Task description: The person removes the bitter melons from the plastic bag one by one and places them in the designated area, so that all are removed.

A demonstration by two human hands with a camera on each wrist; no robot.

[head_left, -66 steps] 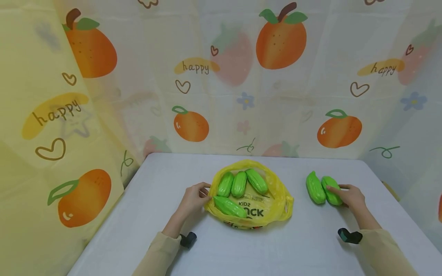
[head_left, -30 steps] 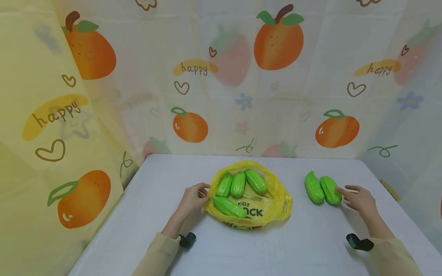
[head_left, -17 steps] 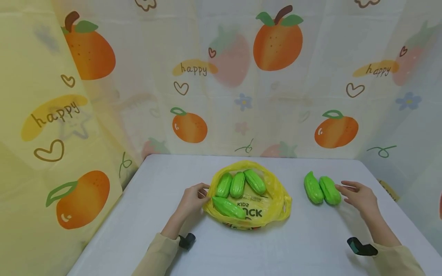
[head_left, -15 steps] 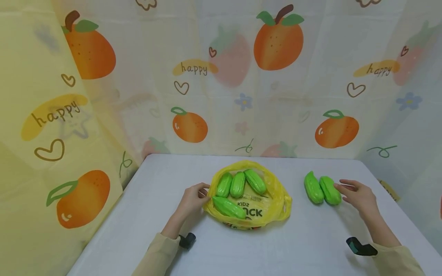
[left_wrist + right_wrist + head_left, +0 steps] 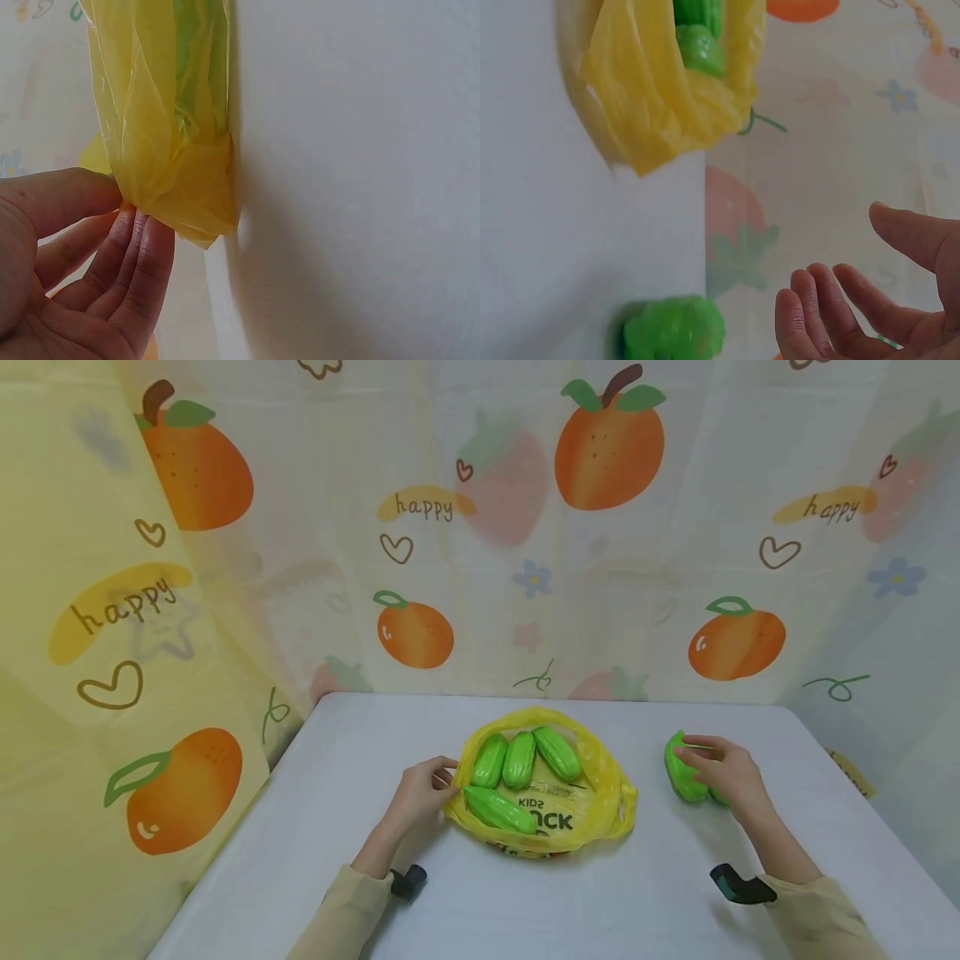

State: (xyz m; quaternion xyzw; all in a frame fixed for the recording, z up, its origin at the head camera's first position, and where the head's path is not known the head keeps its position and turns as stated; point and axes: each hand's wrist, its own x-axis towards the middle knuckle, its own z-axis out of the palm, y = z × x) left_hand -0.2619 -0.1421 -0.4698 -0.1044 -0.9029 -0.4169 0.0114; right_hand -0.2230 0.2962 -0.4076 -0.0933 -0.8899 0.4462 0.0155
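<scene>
My left hand pinches the left rim of a yellow plastic bag; thumb and fingers meet on the gathered film in the left wrist view. Inside the bag lie several glossy green toy gourds, ridged and elongated, one lying crosswise in front. To the right, my right hand hovers over two more, fingers loosely spread and nothing between them. The left gourd shows beside the fingertips, while the hand mostly hides the right one. In the right wrist view the fingers stand apart from a green gourd.
A white-covered table carries everything. Behind it hangs a pale curtain printed with oranges and hearts, and a yellow curtain flanks the left. Something yellowish shows beyond the table's right edge.
My right hand first released the right gourd and drew back to the right, then came leftward over the pair. My left hand and the bag have stayed put.
</scene>
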